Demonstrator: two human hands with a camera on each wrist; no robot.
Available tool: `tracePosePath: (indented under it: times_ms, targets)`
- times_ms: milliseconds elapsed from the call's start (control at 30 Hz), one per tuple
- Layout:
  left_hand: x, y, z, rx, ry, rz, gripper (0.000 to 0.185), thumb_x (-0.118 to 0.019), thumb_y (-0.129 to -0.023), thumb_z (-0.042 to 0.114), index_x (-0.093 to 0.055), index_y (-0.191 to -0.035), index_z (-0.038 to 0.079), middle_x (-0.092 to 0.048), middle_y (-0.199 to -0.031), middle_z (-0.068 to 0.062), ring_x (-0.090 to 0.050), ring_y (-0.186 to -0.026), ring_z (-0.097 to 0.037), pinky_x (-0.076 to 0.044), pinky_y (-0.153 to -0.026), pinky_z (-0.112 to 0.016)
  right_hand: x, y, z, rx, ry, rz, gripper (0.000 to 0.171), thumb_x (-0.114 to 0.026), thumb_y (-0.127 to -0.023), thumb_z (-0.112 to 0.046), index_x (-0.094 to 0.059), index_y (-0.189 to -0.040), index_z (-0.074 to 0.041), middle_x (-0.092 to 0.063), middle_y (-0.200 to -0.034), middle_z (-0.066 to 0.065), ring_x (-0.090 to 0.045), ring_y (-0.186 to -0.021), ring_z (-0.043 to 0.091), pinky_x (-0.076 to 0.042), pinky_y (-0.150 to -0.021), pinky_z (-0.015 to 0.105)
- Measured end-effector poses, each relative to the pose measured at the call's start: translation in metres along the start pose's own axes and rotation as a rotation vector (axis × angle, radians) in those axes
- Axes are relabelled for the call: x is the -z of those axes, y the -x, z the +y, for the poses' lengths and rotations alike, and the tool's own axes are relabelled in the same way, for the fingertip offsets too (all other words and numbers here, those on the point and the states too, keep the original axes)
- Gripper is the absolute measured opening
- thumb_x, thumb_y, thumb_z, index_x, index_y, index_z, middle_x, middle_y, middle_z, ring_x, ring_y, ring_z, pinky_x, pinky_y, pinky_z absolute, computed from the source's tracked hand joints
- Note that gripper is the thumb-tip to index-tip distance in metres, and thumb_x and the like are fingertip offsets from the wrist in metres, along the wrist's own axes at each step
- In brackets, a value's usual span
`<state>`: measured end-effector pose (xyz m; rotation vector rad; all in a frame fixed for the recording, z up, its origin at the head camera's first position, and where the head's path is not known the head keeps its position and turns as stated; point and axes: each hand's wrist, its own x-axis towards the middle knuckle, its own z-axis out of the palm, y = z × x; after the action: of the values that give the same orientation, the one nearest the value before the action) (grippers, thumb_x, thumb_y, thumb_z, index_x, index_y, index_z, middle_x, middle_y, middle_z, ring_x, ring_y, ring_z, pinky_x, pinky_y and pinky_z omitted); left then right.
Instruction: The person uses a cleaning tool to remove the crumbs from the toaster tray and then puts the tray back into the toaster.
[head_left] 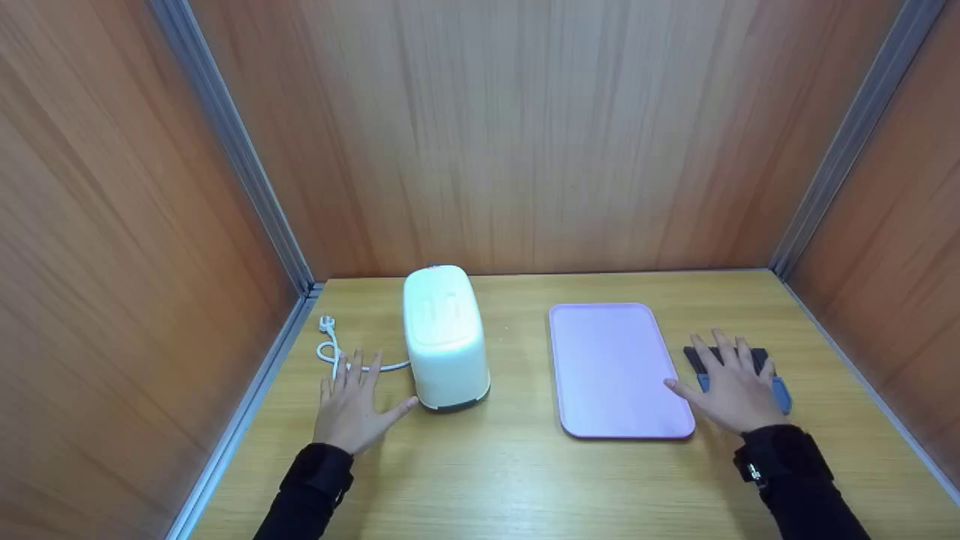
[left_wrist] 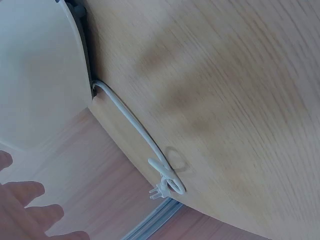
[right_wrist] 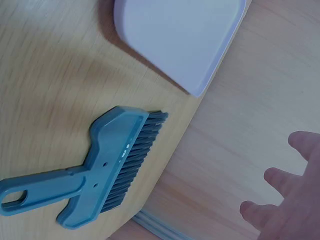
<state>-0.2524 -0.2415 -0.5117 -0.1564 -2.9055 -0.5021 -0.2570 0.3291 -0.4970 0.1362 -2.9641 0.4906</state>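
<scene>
- On the tabletop (head_left: 525,480), at far left, a white power cord (head_left: 352,365) lies looped near the wall, its plug (head_left: 326,324) beside the loop; the cord runs into the base of the toaster.
- Left hand (head_left: 351,409): flat on the wood, fingers spread and straight, holding nothing; the thumb points toward the toaster, the fingertips lie at the cord.
- White toaster (head_left: 445,335): upright, just right of the left hand.
- Pink tray (head_left: 611,367): flat, right of centre, apart from the toaster.
- Right hand (head_left: 735,390): fingers straight, held above a blue hand brush (right_wrist: 95,172), thumb toward the tray's edge; the brush lies flat just right of the tray.
</scene>
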Motion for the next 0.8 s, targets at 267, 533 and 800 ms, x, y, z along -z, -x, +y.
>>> tracePosePath:
  times_ms: [267,533,800]
  targets:
    - [0.001,-0.004,0.006,0.026,0.01,-0.028,0.111,-0.067,-0.092,0.074,-0.023,-0.17,0.008,-0.013,-0.174,-0.027,-0.004,-0.161,-0.049,-0.006,-0.124,-0.075,-0.001,-0.008,-0.019,0.014,0.03,-0.005,0.104,-0.06,-0.096,-0.076,-0.033,-0.166,-0.005,-0.017,-0.17,0.034,-0.006,-0.154,0.064,0.003,-0.112,0.088]
    - [0.003,-0.006,0.015,0.068,0.118,-0.041,0.11,-0.066,-0.094,0.073,-0.021,-0.17,0.007,-0.013,-0.175,-0.027,-0.005,-0.161,-0.05,-0.003,-0.124,-0.074,-0.011,-0.015,-0.045,0.044,-0.021,-0.031,0.107,-0.059,-0.094,-0.079,-0.029,-0.169,-0.008,-0.015,-0.172,0.032,-0.004,-0.156,0.061,0.004,-0.115,0.085]
    - [-0.004,-0.011,0.022,0.114,0.168,-0.081,0.112,-0.063,-0.094,0.076,-0.017,-0.171,0.009,-0.011,-0.176,-0.025,-0.005,-0.162,-0.046,-0.004,-0.128,-0.069,-0.023,-0.024,-0.075,0.126,0.003,-0.017,0.098,-0.064,-0.097,-0.071,-0.033,-0.168,-0.01,-0.018,-0.174,0.027,-0.009,-0.156,0.059,-0.006,-0.117,0.084]
